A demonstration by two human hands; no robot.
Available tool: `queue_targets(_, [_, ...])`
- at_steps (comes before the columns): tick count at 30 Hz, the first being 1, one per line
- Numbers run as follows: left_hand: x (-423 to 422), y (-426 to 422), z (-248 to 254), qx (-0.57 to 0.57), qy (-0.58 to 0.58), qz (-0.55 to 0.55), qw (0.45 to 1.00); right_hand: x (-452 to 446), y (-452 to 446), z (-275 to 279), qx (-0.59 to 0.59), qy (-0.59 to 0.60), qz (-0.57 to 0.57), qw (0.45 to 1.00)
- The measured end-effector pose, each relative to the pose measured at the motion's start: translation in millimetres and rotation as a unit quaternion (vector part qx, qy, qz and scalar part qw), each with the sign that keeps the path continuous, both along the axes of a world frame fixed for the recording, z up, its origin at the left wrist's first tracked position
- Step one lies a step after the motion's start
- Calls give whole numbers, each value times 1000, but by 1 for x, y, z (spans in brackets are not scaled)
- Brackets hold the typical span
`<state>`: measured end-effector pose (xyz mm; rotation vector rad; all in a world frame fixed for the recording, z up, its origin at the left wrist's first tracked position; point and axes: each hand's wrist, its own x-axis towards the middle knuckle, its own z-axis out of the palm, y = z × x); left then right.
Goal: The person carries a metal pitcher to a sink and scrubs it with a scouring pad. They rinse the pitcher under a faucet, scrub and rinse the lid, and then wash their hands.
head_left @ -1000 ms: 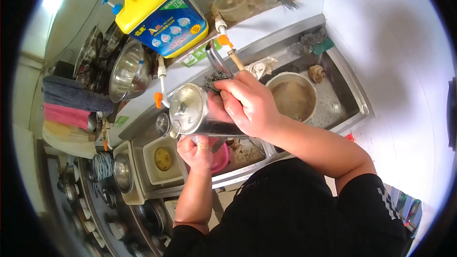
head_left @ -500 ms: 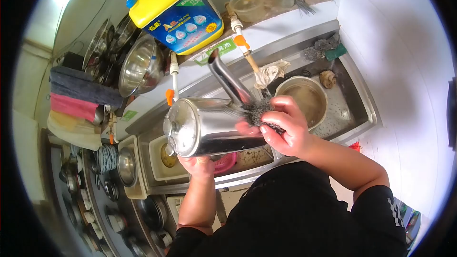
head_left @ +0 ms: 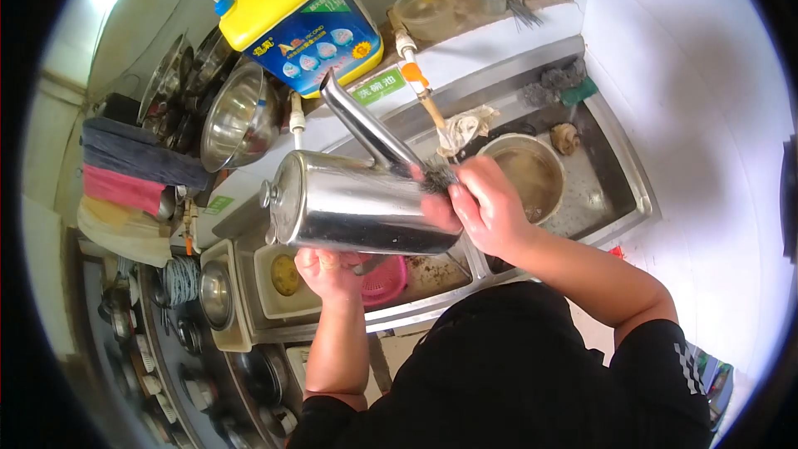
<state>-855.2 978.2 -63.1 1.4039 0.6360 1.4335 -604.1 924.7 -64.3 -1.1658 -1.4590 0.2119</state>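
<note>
Pressing a wire scourer (head_left: 438, 176) against the metal kettle (head_left: 357, 208), by the root of the spout (head_left: 357, 119): right hand (head_left: 492, 209), fingers bent, closed on the scourer. Left hand (head_left: 331, 274): fingers curled beneath the kettle; exact grip partly hidden. Kettle is held sideways above the sink (head_left: 642, 191), spout rising towards the sink's back edge. Pot (head_left: 562, 168) of cloudy liquid stands in the right basin; pink basket (head_left: 386, 281) lies near the front edge.
</note>
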Motion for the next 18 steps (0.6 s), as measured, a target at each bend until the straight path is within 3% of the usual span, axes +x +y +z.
queue_targets(2, [5, -9, 0, -7, 13, 17, 1000, -11, 7, 4, 5, 29, -3, 1000])
queue_targets(4, [7, -9, 5, -9, 26, 32, 999, -23, 12, 17, -40, 157, -5, 987])
queue_targets(6, [6, -4, 7, 7, 36, 63, 997, -22, 11, 8, -38, 139, -13, 989])
queue_targets(8, [13, 0, 1, -8, 18, 65, 998, -13, 8, -8, -111, 193, 107, 969])
queue_targets(9, [17, 1, -3, -23, 6, 66, 998, -13, 7, 1, -113, 194, 109, 968])
queue_targets(11, [29, -3, 0, -64, -13, 69, 995, -17, 6, 29, -252, 274, 56, 926])
queue_targets(12, [38, -5, 5, -88, -23, 74, 993, -24, 10, 22, -250, 273, 54, 927])
queue_targets(13, [49, -5, 15, -117, -44, 99, 987, -34, 15, 5, -107, 153, -26, 982])
queue_targets(14, [60, -4, 21, -147, -62, 125, 979, -44, 15, -8, 38, 27, -104, 993])
queue_targets(15, [76, 3, 24, -127, -65, 198, 970, -53, 10, -13, 29, 4, -80, 996])
queue_targets(18, [71, 10, 24, -189, 1, 189, 964, -60, 11, -20, 106, -140, -36, 984])
